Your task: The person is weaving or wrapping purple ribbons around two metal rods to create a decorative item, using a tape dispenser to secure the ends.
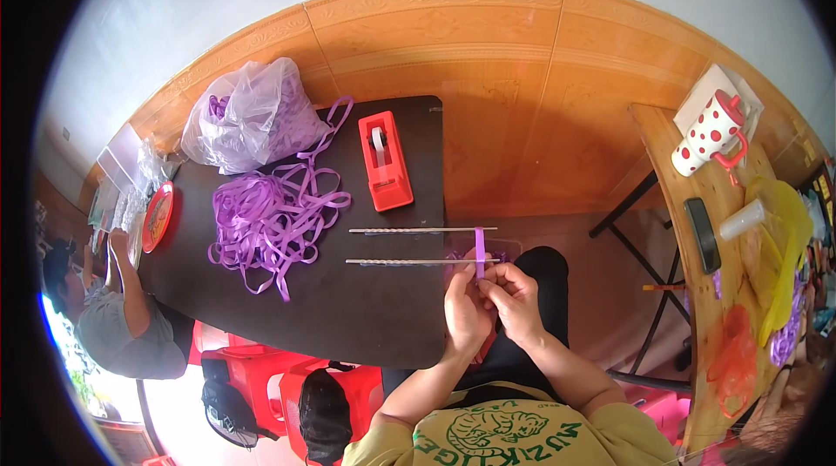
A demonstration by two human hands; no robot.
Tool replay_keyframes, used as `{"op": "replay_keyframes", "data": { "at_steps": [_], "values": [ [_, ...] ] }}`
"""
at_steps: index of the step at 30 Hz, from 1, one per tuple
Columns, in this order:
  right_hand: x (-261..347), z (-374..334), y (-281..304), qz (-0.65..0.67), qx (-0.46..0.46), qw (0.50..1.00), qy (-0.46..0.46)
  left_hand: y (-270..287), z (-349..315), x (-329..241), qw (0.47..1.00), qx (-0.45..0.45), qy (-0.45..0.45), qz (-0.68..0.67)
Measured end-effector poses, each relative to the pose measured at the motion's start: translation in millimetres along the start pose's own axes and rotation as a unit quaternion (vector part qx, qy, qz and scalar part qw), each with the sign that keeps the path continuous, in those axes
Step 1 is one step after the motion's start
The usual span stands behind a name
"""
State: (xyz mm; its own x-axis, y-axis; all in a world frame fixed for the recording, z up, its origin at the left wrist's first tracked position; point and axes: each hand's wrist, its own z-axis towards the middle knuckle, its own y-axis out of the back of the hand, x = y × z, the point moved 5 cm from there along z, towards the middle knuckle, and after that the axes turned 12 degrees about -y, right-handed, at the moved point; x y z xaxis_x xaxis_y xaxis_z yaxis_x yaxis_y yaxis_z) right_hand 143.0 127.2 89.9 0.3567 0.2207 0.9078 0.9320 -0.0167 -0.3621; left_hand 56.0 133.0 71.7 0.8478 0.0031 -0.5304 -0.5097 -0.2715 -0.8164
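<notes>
Two thin metal rods with twisted shafts, like chopsticks, lie parallel on the dark table: the far rod [409, 230] and the near rod [401, 262]. Their right ends stick out past the table's edge. A purple ribbon [480, 241] spans both rods near those ends, its lower part coming down to my fingers. My left hand [468, 314] is closed, fingertips pinching at the ribbon just below the near rod. Close beside it, my right hand [515, 299] is also closed in a pinch on the ribbon's lower part. My fingers partly hide the ribbon's end.
A loose heap of purple ribbon [270, 218] lies on the table, near a plastic bag [252, 118] and a red tape dispenser [385, 161]. Another person [131, 327] sits at the far left by a red plate [158, 217]. A wooden table [666, 170] at right bears a dotted tumbler [710, 132] and phone [701, 233].
</notes>
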Motion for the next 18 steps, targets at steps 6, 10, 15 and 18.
{"op": "replay_keyframes", "data": {
  "at_steps": [6, 10, 15, 18],
  "values": [
    [12, -6, -6, 0.01, 0.0, 1.0, -0.02, -5, -7, 2, 0.999, 0.01, 0.036, -0.03],
    [12, -7, -5, 0.005, -0.002, 1.0, -0.02, -3, -11, 3, 0.998, 0.007, 0.012, -0.059],
    [12, -8, -5, -0.014, -0.018, 1.0, -0.021, -13, -18, -2, 0.999, -0.001, 0.006, -0.047],
    [14, -10, -6, 0.01, -0.007, 1.0, -0.027, -17, -24, -7, 0.999, -0.027, -0.009, -0.023]
  ]
}}
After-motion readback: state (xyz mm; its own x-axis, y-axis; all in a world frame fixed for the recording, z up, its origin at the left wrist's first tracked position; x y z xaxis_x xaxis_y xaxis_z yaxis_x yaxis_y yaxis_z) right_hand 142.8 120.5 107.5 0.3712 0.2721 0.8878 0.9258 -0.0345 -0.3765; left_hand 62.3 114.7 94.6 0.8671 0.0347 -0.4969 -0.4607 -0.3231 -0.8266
